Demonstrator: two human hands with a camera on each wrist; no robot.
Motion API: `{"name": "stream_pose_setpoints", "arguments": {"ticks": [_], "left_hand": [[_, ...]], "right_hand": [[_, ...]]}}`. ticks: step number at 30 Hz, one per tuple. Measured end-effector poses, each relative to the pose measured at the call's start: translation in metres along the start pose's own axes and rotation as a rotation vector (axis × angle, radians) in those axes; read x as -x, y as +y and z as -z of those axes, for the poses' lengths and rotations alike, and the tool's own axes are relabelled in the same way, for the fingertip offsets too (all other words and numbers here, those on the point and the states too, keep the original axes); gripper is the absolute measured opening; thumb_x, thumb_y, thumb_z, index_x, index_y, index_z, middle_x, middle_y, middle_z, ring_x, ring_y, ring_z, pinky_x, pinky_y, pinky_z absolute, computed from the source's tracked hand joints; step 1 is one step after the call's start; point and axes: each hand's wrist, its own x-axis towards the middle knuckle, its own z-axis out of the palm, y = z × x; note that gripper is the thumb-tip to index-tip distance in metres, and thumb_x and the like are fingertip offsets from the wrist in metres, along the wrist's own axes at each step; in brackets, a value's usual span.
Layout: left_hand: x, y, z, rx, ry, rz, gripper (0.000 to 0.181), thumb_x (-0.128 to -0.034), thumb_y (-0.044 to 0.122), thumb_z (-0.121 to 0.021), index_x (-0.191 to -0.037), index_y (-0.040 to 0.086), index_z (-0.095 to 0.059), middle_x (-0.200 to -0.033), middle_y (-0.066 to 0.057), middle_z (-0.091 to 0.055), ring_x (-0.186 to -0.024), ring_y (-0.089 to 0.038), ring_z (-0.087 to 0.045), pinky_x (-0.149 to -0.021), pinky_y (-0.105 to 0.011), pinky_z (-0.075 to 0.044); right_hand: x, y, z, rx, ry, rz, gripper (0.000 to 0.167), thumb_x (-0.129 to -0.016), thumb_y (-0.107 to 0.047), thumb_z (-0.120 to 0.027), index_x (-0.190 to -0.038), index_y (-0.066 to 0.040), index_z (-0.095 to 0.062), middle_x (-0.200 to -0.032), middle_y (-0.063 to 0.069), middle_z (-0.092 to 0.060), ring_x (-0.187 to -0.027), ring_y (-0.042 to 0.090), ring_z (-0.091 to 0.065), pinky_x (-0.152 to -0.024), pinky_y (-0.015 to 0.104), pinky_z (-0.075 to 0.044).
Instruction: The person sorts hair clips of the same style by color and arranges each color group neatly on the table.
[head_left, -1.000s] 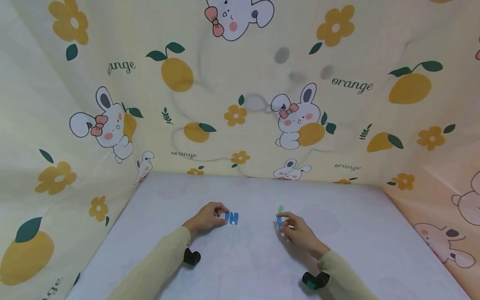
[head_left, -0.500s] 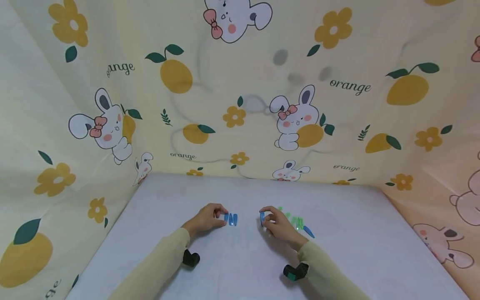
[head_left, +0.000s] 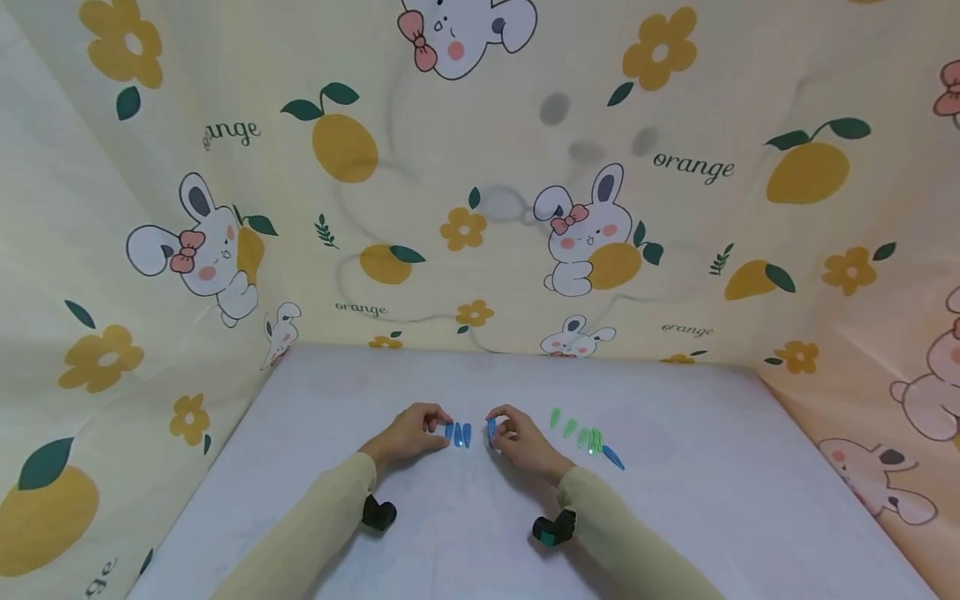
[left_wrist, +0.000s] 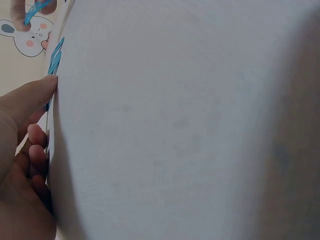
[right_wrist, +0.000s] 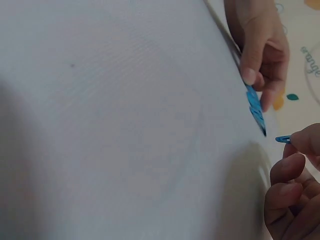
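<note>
Three blue hair clips (head_left: 458, 435) stand side by side on the white table. My left hand (head_left: 411, 432) has thumb and finger at the two ends of the leftmost one; in the left wrist view the thumb of this hand (left_wrist: 25, 110) touches a blue clip. My right hand (head_left: 525, 443) pinches another blue clip (head_left: 491, 432) by its ends, a short way right of the row. In the right wrist view that clip (right_wrist: 283, 139) pokes out from the fingertips of the right hand (right_wrist: 295, 185), apart from the row (right_wrist: 255, 107).
Several green clips (head_left: 570, 427) lie in a slanting row on the right of the table (head_left: 465, 533), with one blue clip (head_left: 613, 457) at its near end. A patterned cloth (head_left: 420, 200) rises behind and at both sides.
My right hand has moved left from the green clips toward the blue row, carrying its blue clip and uncovering the green ones. My left hand stays at the row.
</note>
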Motion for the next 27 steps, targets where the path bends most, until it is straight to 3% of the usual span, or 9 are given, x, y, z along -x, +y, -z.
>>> {"name": "stream_pose_setpoints", "arguments": {"ticks": [9,20,27], "left_hand": [[0.001,-0.001,0.002,0.003,0.000,-0.017,0.032,-0.0860,0.011,-0.078,-0.117,0.011,-0.069,-0.089,-0.003,-0.051,-0.087,-0.018,-0.047,-0.075,-0.031,-0.038],[0.002,0.001,0.006,-0.001,-0.007,-0.026,0.030,-0.0870,0.012,-0.078,-0.116,0.013,-0.070,-0.088,-0.003,-0.051,-0.085,-0.018,-0.047,-0.074,-0.032,-0.038],[0.002,0.001,0.005,0.005,-0.015,-0.038,0.031,-0.0865,0.011,-0.078,-0.116,0.011,-0.069,-0.088,-0.003,-0.050,-0.085,-0.018,-0.047,-0.074,-0.031,-0.038]], "right_hand": [[-0.012,-0.005,-0.011,0.039,-0.035,0.010,0.032,-0.098,-0.001,-0.056,-0.130,-0.004,-0.052,-0.095,0.010,-0.060,-0.082,0.015,-0.056,-0.075,0.026,-0.046],[-0.021,-0.001,-0.016,0.113,-0.037,0.028,0.031,-0.097,-0.002,-0.059,-0.127,-0.006,-0.054,-0.089,0.004,-0.059,-0.076,0.014,-0.054,-0.067,0.025,-0.045],[-0.020,-0.002,-0.016,0.168,0.004,0.010,0.032,-0.094,-0.002,-0.064,-0.125,-0.003,-0.058,-0.086,0.004,-0.059,-0.075,0.014,-0.053,-0.066,0.025,-0.044]]}}
